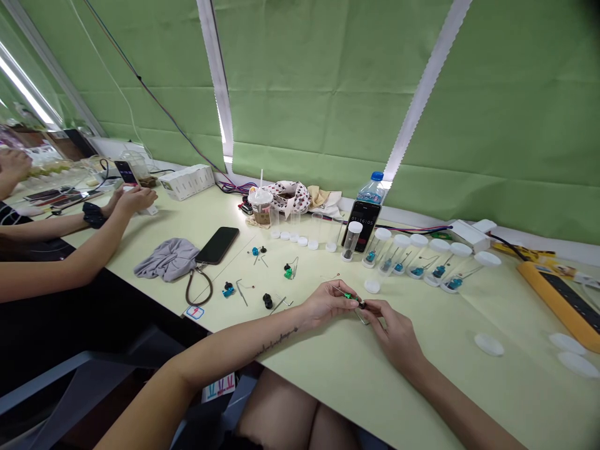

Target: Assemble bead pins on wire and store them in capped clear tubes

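My left hand (328,304) pinches a small green metal part (349,296) with a thin rod beside it. The fingertips of my right hand (394,328) close on the dark end of the same part, and a bent metal key (362,318) sticks out below. To the left lie similar pieces: a black part (267,301), a blue part (227,289), a green part (287,271) and another blue part (255,251), each with thin bent keys or wires by it. A white cap (372,286) lies just beyond my hands.
Capped clear tubes (417,262) with blue parts stand in a row behind my hands. A phone showing a timer (363,222) leans on a water bottle (371,189). An orange power strip (562,303) lies right. At left are a dark phone (218,245), grey cloth (167,259) and a co-worker's hands (134,199).
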The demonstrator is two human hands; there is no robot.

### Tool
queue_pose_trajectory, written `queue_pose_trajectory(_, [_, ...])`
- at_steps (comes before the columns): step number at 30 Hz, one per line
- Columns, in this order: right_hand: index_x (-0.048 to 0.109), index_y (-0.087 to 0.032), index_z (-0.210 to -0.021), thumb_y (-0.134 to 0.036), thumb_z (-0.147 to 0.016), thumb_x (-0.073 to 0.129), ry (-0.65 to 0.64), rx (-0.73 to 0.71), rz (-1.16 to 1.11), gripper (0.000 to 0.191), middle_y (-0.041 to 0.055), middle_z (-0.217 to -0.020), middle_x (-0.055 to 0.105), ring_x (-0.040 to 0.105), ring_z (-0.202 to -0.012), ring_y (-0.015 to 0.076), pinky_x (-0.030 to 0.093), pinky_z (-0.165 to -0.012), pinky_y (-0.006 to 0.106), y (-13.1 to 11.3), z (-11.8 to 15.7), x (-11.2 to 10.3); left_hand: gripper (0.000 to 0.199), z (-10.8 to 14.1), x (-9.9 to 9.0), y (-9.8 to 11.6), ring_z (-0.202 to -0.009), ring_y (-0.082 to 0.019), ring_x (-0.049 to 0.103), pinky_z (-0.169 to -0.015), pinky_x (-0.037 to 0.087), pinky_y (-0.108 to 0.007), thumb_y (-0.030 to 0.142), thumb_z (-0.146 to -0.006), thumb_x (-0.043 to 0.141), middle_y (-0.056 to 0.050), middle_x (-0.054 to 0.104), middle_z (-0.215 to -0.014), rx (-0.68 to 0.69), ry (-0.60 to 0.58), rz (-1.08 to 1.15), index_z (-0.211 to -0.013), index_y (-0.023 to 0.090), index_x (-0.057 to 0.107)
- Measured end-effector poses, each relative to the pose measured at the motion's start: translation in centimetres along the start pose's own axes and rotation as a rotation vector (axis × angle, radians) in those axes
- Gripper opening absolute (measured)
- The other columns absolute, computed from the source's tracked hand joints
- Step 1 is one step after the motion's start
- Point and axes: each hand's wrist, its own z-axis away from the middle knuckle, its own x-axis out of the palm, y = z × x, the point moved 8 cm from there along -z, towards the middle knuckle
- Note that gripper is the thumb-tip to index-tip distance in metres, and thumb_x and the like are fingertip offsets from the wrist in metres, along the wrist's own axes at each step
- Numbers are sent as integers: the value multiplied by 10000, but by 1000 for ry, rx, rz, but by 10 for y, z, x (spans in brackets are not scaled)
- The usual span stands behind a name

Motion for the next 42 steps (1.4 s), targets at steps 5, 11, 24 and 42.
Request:
queue_pose_trajectory(5, [542,-216,-979,-350,-908,435,4,-10,-7,186,32,-832,697,670,-698,150,534,-621,258,-2,-1,-1,382,0,-1,-2,-758,-154,644,-810,463,-336,253,-528,829,-79,673,-821,-10,0,-11,-793,106,596])
queue_pose_trajectory(11, [533,-212,-1021,-355,-896,467,-3,-4,-13,202,36,-871,686,663,-755,151,536,-669,267,-1,-2,-2,391,0,-1,2,-730,-144,640,-804,460,-329,252,-521,833,-70,673,-788,5,29,1,-791,102,593])
queue_pose_trajectory(24, [549,-209,-1015,-325,-900,467,13,-54,10,183,38,-855,691,667,-735,150,535,-663,271,-1,0,0,396,-1,-2,-1,-712,-141,639,-791,463,-319,237,-505,839,-61,670,-744,-16,31,12,-786,98,597])
queue_pose_trajectory(42, [570,-210,-994,-354,-911,439,14,-36,38,212,32,-817,698,663,-687,148,516,-621,261,-3,-2,-2,373,-1,0,-1,-782,-164,644,-846,456,-366,232,-545,820,-83,673,-828,1,1,-6,-800,102,581])
